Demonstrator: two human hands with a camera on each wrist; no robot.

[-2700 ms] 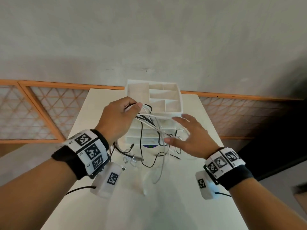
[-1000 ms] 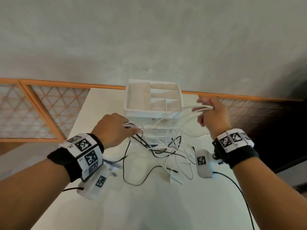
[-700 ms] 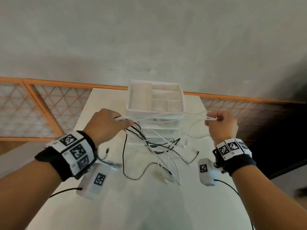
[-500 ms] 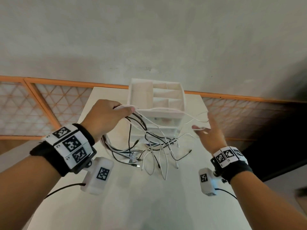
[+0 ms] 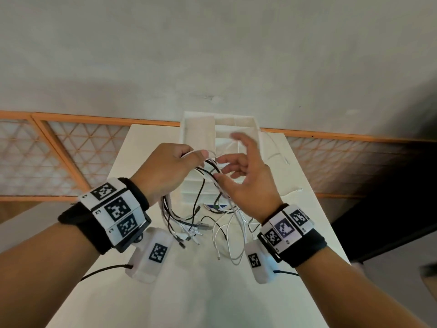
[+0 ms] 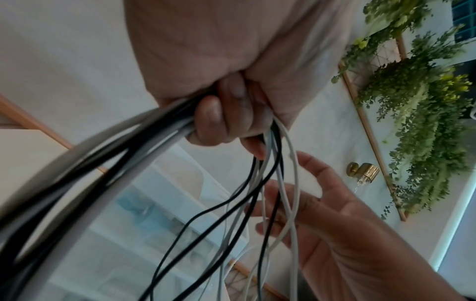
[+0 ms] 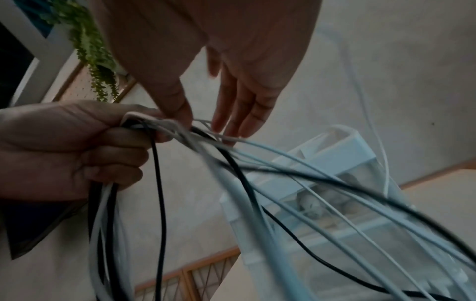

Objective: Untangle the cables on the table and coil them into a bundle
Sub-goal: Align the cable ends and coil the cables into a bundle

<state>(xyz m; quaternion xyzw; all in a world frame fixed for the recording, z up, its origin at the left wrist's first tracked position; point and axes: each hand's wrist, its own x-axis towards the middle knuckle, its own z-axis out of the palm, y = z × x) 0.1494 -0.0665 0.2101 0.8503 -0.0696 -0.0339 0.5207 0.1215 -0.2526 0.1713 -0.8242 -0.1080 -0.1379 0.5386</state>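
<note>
A tangle of black and white cables (image 5: 201, 216) hangs from my left hand (image 5: 198, 157), which grips the gathered strands in a fist above the table (image 5: 212, 292). The loose ends trail onto the tabletop. In the left wrist view my curled fingers (image 6: 219, 114) wrap the bundle (image 6: 103, 173). My right hand (image 5: 227, 166) is right beside the left, with fingers straight and spread. Its thumb and fingertips (image 7: 231, 122) touch the strands (image 7: 257, 163) just past the left fist (image 7: 77, 152). One white cable (image 5: 276, 150) lies apart at the right of the organizer.
A white drawer organizer (image 5: 220, 129) with open top compartments stands at the table's far end, directly behind the hands. Orange-framed lattice panels (image 5: 71, 157) run along the wall on both sides. The narrow table's right edge (image 5: 331, 221) is close to my right wrist.
My right hand drew white strands out to the right, let them go, and came back to the bundle next to the left hand. The left hand rose slightly and kept its grip.
</note>
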